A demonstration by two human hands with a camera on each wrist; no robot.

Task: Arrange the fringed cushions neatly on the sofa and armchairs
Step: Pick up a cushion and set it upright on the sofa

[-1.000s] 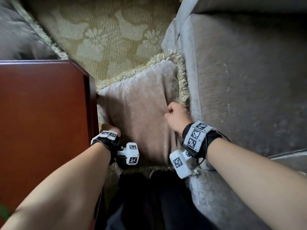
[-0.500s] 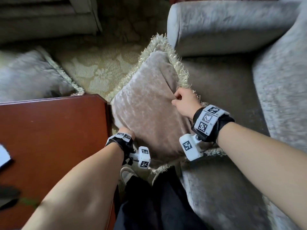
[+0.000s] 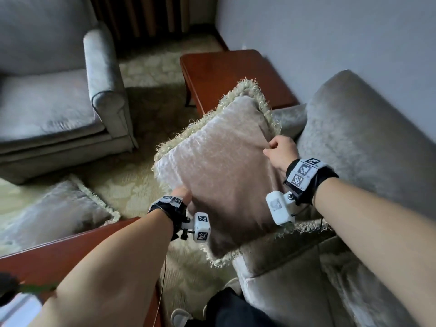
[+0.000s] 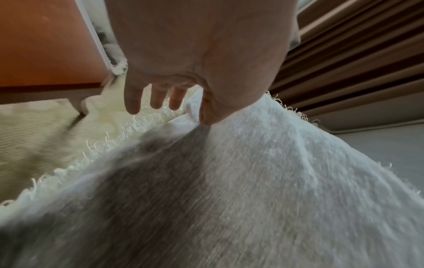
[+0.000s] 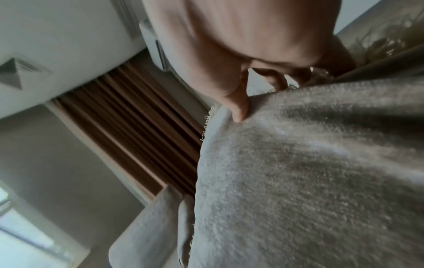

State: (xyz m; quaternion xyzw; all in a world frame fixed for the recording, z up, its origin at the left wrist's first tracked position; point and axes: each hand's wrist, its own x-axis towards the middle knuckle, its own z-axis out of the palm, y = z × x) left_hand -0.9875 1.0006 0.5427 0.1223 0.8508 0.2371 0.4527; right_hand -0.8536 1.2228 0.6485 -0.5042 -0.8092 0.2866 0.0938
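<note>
A beige fringed cushion (image 3: 221, 171) is held up in the air between both hands, tilted, over the front corner of the grey armchair (image 3: 368, 147) on the right. My left hand (image 3: 182, 193) grips its left edge; in the left wrist view the thumb (image 4: 211, 108) pinches the fabric (image 4: 229, 181) while the other fingers hang over the fringe. My right hand (image 3: 279, 149) grips the cushion's right edge with curled fingers; the right wrist view shows the thumb (image 5: 238, 108) pressed into the cloth (image 5: 309, 172). A second fringed cushion (image 3: 54, 208) lies on the carpet at lower left.
Another grey armchair (image 3: 70, 95) stands at upper left. A red-brown side table (image 3: 231, 74) sits beyond the held cushion, against the wall. A red-brown table (image 3: 59, 256) edge is close at lower left. Patterned carpet (image 3: 141, 185) lies between. My legs (image 3: 231, 310) stand at the bottom.
Both hands have lifted the cushion from beside the table up and to the right, toward the armchair. The head view has swung upward, showing the room.
</note>
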